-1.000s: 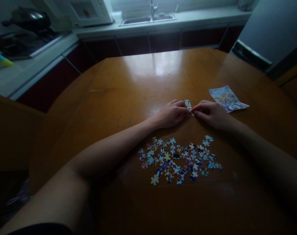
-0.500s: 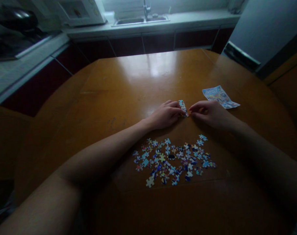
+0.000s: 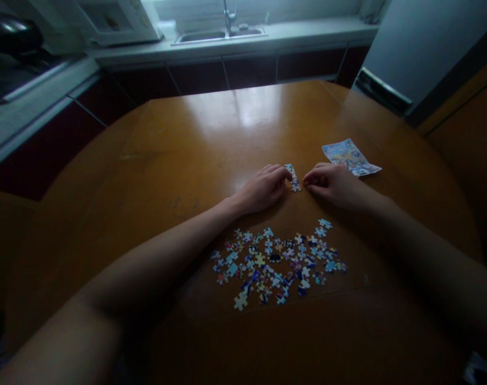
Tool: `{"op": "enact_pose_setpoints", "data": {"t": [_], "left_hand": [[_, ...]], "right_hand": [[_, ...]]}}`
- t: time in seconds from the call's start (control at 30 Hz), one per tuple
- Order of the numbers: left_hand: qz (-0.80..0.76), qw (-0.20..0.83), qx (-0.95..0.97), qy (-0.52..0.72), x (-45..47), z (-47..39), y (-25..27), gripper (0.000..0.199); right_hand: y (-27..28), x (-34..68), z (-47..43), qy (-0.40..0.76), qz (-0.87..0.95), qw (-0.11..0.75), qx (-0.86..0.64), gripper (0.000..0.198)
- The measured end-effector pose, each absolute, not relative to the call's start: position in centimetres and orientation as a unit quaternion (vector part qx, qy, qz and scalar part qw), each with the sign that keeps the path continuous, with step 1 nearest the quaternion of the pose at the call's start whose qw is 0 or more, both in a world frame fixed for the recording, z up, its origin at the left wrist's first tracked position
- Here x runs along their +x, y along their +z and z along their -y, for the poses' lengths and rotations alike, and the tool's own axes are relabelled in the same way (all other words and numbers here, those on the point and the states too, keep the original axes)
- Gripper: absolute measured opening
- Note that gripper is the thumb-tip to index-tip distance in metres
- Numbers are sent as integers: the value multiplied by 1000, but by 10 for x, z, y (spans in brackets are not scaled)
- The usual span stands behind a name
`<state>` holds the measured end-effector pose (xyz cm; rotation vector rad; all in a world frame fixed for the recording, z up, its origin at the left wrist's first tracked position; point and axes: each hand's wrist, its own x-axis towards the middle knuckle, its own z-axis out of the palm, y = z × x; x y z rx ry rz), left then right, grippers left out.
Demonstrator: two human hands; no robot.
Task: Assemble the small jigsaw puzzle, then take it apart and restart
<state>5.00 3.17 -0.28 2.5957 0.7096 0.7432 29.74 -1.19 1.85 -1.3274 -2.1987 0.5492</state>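
Note:
A narrow strip of joined jigsaw pieces [image 3: 295, 183] lies on the wooden table between my hands. My left hand [image 3: 264, 187] rests at its left side, fingers loosely bent and apart, the index fingertip at the strip's edge. Just right of the strip, apart from it, my right hand [image 3: 332, 183] has thumb and fingertips pinched together; whatever may be between them is too small to make out. Nearer to me spreads a pile of loose jigsaw pieces [image 3: 274, 258], many light blue, some dark or yellowish.
A creased picture sheet [image 3: 350, 155] lies beyond my right hand. The wooden table [image 3: 211, 139] has a rounded edge. Behind it stand a counter with a sink [image 3: 221, 36], a microwave [image 3: 115, 21] and, at the right, a large pale appliance [image 3: 424, 48].
My left fingers have drawn back a little leftward, baring more of the strip's near end. My right hand stays pinched beside the strip. The whole view has shifted slightly.

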Motion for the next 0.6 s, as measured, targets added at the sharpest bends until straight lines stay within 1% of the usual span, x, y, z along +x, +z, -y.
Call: {"op": "enact_pose_setpoints", "data": {"t": [0.37, 0.6], "left_hand": [[-246, 194, 906, 283, 48, -35, -5, 13], [-245, 196, 907, 281, 47, -36, -6, 12]], "right_hand": [[15, 293, 10, 205, 803, 257, -498, 15], [16, 292, 10, 204, 804, 250, -499, 16]]}}
